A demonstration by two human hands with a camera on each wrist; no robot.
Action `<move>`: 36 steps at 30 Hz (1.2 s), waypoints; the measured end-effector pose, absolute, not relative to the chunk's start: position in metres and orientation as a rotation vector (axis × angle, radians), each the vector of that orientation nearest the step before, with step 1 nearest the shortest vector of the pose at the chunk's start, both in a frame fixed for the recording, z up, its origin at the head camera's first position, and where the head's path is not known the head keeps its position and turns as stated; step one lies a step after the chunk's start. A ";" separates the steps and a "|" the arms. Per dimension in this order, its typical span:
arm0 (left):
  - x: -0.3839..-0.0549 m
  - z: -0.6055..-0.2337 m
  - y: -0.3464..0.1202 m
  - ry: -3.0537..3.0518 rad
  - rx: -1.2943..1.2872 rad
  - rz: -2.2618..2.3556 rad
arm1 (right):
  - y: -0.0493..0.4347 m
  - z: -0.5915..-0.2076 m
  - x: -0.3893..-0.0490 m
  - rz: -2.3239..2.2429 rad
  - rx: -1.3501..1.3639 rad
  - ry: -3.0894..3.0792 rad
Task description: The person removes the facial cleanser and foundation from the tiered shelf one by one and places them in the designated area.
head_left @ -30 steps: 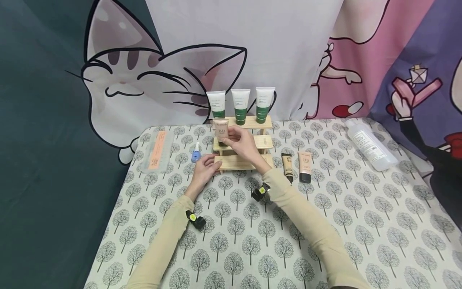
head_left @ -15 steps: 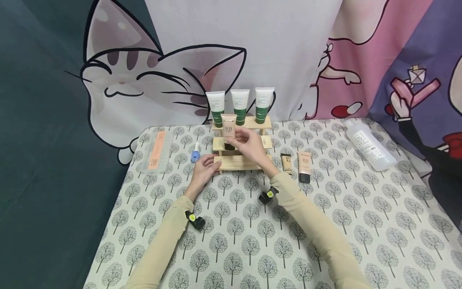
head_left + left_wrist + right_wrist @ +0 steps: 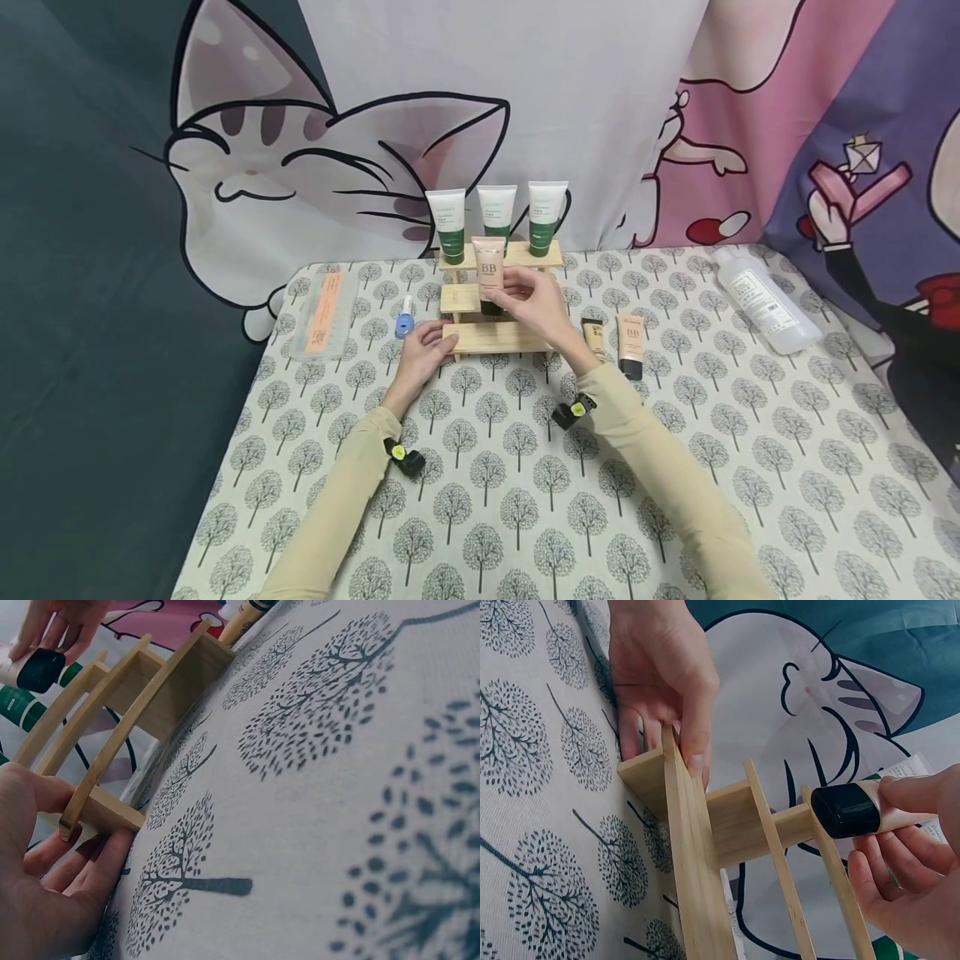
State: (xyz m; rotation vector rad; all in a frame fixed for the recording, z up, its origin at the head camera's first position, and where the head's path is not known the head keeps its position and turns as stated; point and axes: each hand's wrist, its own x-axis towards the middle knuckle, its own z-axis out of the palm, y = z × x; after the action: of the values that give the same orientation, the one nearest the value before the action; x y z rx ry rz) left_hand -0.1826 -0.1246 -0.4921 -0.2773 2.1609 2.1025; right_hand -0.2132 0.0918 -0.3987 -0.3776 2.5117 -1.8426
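A three-tier wooden display stand (image 3: pixel 498 337) stands at the back of the table. My left hand (image 3: pixel 422 358) grips the left end of its lowest step, thumb on the board and fingers under it in the left wrist view. Between thumb and fingers, my right hand (image 3: pixel 542 310) pinches a pale pink BB cream tube (image 3: pixel 490 262). It is upright, black cap (image 3: pixel 845 810) down, overlapping the middle step in the head view; in the right wrist view the cap shows clear of the boards. Three white-and-green tubes (image 3: pixel 544 218) stand on the top step.
Right of the stand lie a small yellow tube (image 3: pixel 593 339) and another BB cream tube (image 3: pixel 631 343). Farther right is a clear bottle (image 3: pixel 767 300) on its side. To the left lie a blue bottle with a white cap (image 3: pixel 405 321) and a flat clear case (image 3: pixel 324 317) with an orange strip.
My right hand has carried the BB cream tube rightward, from the left end of the middle step nearer its centre. The left hand keeps its place on the lowest step.
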 end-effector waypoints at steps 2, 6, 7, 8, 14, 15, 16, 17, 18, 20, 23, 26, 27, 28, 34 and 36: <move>-0.183 -0.492 -0.124 2.161 -0.281 2.100 | 0.095 -0.399 -0.212 -1.829 -0.359 2.519; -0.182 -0.492 -0.124 2.166 -0.285 2.097 | 0.105 -0.399 -0.209 -1.836 -0.335 2.512; -0.182 -0.492 -0.124 2.170 -0.285 2.096 | 0.107 -0.399 -0.209 -1.841 -0.331 2.514; -0.182 -0.491 -0.124 2.173 -0.284 2.094 | 0.110 -0.399 -0.209 -1.845 -0.328 2.518; -0.180 -0.490 -0.124 2.173 -0.269 2.097 | 0.129 -0.400 -0.206 -1.867 -0.277 2.514; -0.180 -0.490 -0.124 2.169 -0.265 2.100 | 0.133 -0.400 -0.205 -1.867 -0.262 2.510; -0.180 -0.490 -0.124 2.169 -0.259 2.101 | 0.136 -0.400 -0.204 -1.865 -0.248 2.508; -0.180 -0.490 -0.124 2.168 -0.254 2.104 | 0.139 -0.401 -0.204 -1.866 -0.237 2.503; -0.180 -0.490 -0.124 2.168 -0.249 2.107 | 0.142 -0.401 -0.203 -1.863 -0.226 2.504; -0.180 -0.491 -0.124 2.166 -0.248 2.114 | 0.148 -0.403 -0.202 -1.855 -0.209 2.512; -0.181 -0.492 -0.124 2.163 -0.248 2.121 | 0.156 -0.405 -0.201 -1.853 -0.187 2.521; -0.181 -0.492 -0.125 2.160 -0.249 2.122 | 0.163 -0.407 -0.200 -1.841 -0.167 2.540; -0.181 -0.491 -0.125 2.162 -0.250 2.120 | 0.165 -0.408 -0.199 -1.832 -0.158 2.547; -0.181 -0.492 -0.125 2.164 -0.250 2.119 | 0.167 -0.409 -0.198 -1.822 -0.147 2.554; -0.182 -0.493 -0.125 2.156 -0.247 2.122 | 0.181 -0.411 -0.191 -1.796 -0.098 2.576; -0.182 -0.493 -0.125 2.149 -0.246 2.123 | 0.186 -0.412 -0.189 -1.783 -0.092 2.595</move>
State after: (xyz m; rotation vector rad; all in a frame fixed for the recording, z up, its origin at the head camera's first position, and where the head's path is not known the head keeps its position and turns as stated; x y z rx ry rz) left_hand -0.1817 -0.1252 -0.4930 -0.2463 2.1493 2.1229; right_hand -0.1887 0.1864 -0.4116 -0.0918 2.5951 -1.7830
